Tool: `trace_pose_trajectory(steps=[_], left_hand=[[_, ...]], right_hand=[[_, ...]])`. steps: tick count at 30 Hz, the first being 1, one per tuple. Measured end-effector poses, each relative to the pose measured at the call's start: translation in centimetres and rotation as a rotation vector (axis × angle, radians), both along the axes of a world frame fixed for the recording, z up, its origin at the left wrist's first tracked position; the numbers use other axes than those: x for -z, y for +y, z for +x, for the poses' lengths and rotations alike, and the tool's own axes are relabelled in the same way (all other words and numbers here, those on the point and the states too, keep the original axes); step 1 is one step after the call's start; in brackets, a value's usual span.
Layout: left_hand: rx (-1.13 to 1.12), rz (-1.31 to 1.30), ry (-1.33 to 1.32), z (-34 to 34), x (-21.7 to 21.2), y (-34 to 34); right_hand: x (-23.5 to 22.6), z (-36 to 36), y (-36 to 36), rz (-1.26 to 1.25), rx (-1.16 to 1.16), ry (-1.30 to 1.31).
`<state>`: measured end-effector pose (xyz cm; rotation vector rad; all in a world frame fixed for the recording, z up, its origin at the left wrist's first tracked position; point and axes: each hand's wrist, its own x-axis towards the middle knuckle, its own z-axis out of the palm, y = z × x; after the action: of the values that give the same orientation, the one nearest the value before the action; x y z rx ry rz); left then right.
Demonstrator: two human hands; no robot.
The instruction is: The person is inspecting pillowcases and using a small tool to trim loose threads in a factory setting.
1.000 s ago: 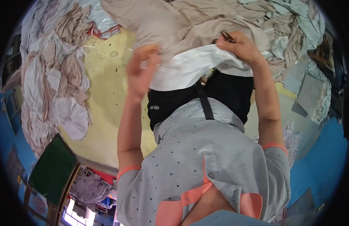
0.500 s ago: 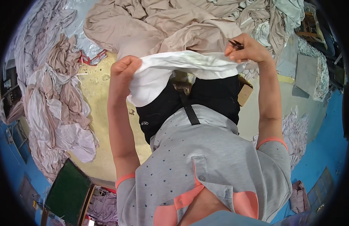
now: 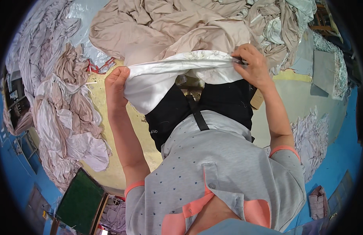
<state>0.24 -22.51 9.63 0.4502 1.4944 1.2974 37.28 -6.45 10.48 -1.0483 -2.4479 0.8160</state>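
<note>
A strip of white cloth [image 3: 158, 69] is stretched across my lap, its upper edge folded over and showing a faint grey pattern near the right. My left hand [image 3: 117, 84] is closed on the left end of that edge. At the other end, my right hand [image 3: 253, 66] has its thumb and fingers closed at the edge. A small dark pointed tool, which looks like thread snips [image 3: 239, 60], sits within the right hand, mostly hidden by the fingers. Beyond the white strip, a large heap of beige fabric [image 3: 169, 27] lies against it.
Crumpled beige and white cloth [image 3: 68, 125] hangs in a long pile at the left. More wrinkled pale fabric [image 3: 313, 133] lies at the right, below a grey board [image 3: 323, 72]. A dark green panel [image 3: 81, 199] stands at lower left, over a blue floor [image 3: 334, 156].
My left hand has shifted a little left and down with its end of the cloth. My right hand has lowered to the cloth's edge, and the snips have turned and are more hidden.
</note>
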Motion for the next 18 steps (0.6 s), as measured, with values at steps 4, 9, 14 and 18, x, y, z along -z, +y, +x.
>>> trace_pose_trajectory(steps=[4,9,14,18], left_hand=[[0.023,0.056,0.022,-1.4,-0.7,-1.6],[0.118,0.092,0.109,-2.5,-2.5,-6.2],[0.385,-0.151,0.285,-1.1,-2.7,-6.3],[0.392,-0.104,0.214,0.4,-2.2,-5.4]], right_hand=[[2.0,0.4,0.4,0.22,0.098,0.068],[1.1,1.9,0.2,-0.267,0.265,0.093],[0.3,-2.2,1.6,-0.054,0.126,0.163],[3.1,-9.3,3.3,0.331,0.018,-0.301]])
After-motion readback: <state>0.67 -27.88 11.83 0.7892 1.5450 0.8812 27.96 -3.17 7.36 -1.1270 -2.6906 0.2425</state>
